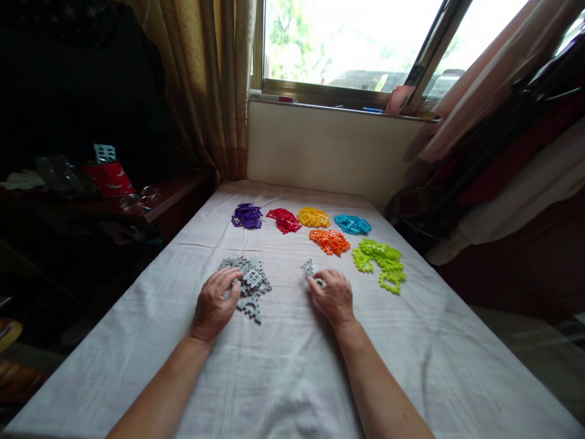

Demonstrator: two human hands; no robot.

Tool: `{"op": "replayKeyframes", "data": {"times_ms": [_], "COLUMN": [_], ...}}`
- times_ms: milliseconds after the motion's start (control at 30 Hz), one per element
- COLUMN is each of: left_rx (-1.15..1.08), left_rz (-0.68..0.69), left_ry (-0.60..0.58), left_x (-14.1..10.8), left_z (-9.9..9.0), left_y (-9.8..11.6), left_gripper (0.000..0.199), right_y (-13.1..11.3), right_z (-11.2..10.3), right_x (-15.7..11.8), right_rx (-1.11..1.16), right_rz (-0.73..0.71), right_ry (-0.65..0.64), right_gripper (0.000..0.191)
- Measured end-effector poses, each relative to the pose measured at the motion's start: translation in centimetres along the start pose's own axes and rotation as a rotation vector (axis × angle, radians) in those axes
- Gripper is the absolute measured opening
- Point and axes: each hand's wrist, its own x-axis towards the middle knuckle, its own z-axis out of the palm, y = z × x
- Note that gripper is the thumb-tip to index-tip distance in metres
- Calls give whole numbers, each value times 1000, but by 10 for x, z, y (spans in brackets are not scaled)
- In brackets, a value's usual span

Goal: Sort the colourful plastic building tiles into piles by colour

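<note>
A pile of grey interlocking plastic building pieces [253, 278] lies on the cloth-covered table [274, 378]. My left hand [217, 302] rests at the pile's left side, fingers curved over its edge and thumb apart from them. To the right, my right hand [334, 297] is low over the cloth, with thumb and forefinger closed on a small grey building piece [309, 268]. The fingers partly hide that piece, so whether it is one or two pieces I cannot tell.
Behind my hands are heaps of purple [247, 216], red [284, 221], yellow [313, 217], blue [352, 224], orange [329, 241] and lime-green pieces [382, 259]. A dark side table [183, 190] holding glasses [141, 197] stands left; clothes [525, 189] hang right.
</note>
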Motion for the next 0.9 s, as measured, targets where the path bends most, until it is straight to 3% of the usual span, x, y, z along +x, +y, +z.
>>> {"op": "replayKeyframes", "data": {"times_ms": [167, 333, 467, 633, 767, 900], "left_rx": [-91, -267, -505, -681, -730, -734], "left_rz": [-316, -610, -689, -719, -743, -732], "left_ry": [106, 207, 258, 187, 113, 104], "left_x": [5, 10, 14, 15, 15, 15], "left_z": [-12, -16, -11, -9, -9, -9], "left_y": [-25, -52, -54, -40, -35, -36], "left_gripper": [31, 41, 45, 51, 56, 58], "right_y": [28, 26, -1, -61, -94, -103], "right_z": [1, 0, 1, 14, 24, 33], "right_x": [8, 8, 3, 0, 7, 9], "right_rx": [-61, -86, 6, 176, 182, 184], "right_rz": [107, 109, -42, -299, -283, -200], "right_ry": [22, 38, 62, -156, -286, -316], "right_gripper": [11, 14, 12, 23, 35, 31]}}
